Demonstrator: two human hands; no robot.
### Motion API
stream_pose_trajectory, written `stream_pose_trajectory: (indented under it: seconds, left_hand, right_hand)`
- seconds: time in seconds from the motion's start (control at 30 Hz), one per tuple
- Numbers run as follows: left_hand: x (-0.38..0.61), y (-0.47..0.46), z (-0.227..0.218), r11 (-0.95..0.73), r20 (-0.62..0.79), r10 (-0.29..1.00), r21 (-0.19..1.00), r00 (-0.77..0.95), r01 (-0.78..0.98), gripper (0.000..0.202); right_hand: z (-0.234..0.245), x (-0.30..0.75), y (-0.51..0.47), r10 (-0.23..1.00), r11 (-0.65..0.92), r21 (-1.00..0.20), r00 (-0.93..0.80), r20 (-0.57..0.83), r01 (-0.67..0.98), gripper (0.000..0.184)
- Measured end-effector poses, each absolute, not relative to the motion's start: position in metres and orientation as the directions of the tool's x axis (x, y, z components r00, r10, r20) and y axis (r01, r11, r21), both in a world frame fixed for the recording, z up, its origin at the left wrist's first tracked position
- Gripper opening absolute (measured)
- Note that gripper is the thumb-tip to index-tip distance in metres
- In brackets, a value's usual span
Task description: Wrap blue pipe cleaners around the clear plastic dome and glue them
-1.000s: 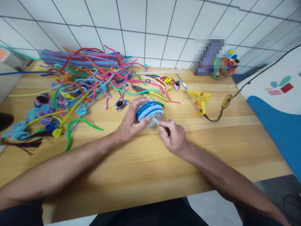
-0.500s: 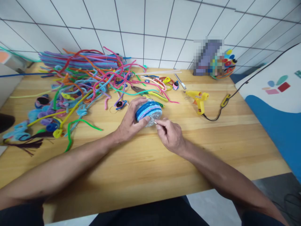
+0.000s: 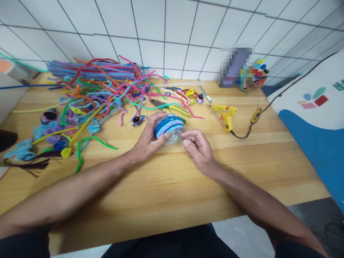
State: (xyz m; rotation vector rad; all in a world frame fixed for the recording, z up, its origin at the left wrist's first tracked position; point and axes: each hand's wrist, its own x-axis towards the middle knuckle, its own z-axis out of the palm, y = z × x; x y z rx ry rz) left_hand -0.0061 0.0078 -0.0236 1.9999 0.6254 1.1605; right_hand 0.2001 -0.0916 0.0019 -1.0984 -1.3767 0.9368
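Note:
A ball wound with blue, light-blue and lilac pipe cleaner [image 3: 172,124] rests at the middle of the table, its silvery grey end facing the right side. My left hand [image 3: 149,139] is closed around its left side, thumb pressed on the front and fingers partly hidden behind. Just right of the grey end, my right hand [image 3: 198,148] pinches thumb and forefinger together on something thin and too small to name. Whether its tip touches the ball I cannot tell. Pliers with yellow-green handles [image 3: 170,106] lie right behind the ball.
A yellow glue gun [image 3: 226,115] with a black cord lies at the right. Tangled pipe cleaners [image 3: 107,93] and a bundle of them [image 3: 91,70] cover the left back. A utility knife [image 3: 205,94] and a filled basket [image 3: 253,80] are near the tiled wall.
My right hand has drawn back slightly to the right, away from the ball's grey end, with its pinch kept. My left hand and the ball have stayed nearly in place.

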Motion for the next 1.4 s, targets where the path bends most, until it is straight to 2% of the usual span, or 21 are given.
stream_pose_trajectory:
  seconds: [0.1, 0.23, 0.47, 0.7, 0.83, 1.03, 1.1, 1.27, 1.4]
  left_hand:
    - [-0.006, 0.007, -0.024, -0.607, 0.516, 0.717, 0.793, 0.469, 0.055, 0.057]
    - [-0.008, 0.007, -0.023, -0.596, 0.498, 0.725, 0.800, 0.476, 0.069, 0.058]
    - [-0.008, 0.006, -0.025, -0.564, 0.474, 0.745, 0.824, 0.469, 0.064, 0.058]
    - [-0.010, 0.008, -0.027, -0.563, 0.476, 0.741, 0.825, 0.473, 0.052, 0.060]
    - [-0.011, 0.008, -0.025, -0.560, 0.467, 0.748, 0.825, 0.472, 0.072, 0.061]
    - [-0.014, 0.006, -0.021, -0.568, 0.455, 0.746, 0.816, 0.486, 0.107, 0.061]
    - [-0.015, 0.005, -0.021, -0.563, 0.449, 0.752, 0.819, 0.483, 0.114, 0.060]
    - [-0.016, 0.004, -0.024, -0.560, 0.455, 0.752, 0.823, 0.477, 0.098, 0.062]
    - [-0.015, 0.003, -0.025, -0.537, 0.438, 0.763, 0.839, 0.475, 0.089, 0.064]
  right_hand:
    - [0.010, 0.202, -0.090, 0.993, 0.121, -0.972, 0.037, 0.116, -0.202, 0.026]
    - [0.015, 0.205, -0.085, 0.998, 0.068, -0.941, 0.025, 0.064, -0.330, 0.033]
    - [0.019, 0.213, -0.082, 1.000, 0.025, -0.960, -0.003, 0.027, -0.279, 0.035]
    - [0.016, 0.219, -0.079, 0.990, 0.080, -0.975, 0.132, 0.053, -0.209, 0.039]
    - [0.016, 0.224, -0.079, 0.976, 0.081, -0.985, 0.213, 0.048, -0.151, 0.051]
    - [0.012, 0.227, -0.079, 0.971, 0.064, -0.996, 0.236, 0.047, -0.065, 0.058]
    - [0.013, 0.226, -0.078, 0.973, 0.066, -0.996, 0.224, 0.053, -0.054, 0.056]
    - [0.016, 0.223, -0.077, 0.977, 0.055, -0.998, 0.208, 0.048, -0.029, 0.037]
    - [0.011, 0.229, -0.075, 0.973, 0.065, -0.998, 0.221, 0.062, -0.006, 0.032]
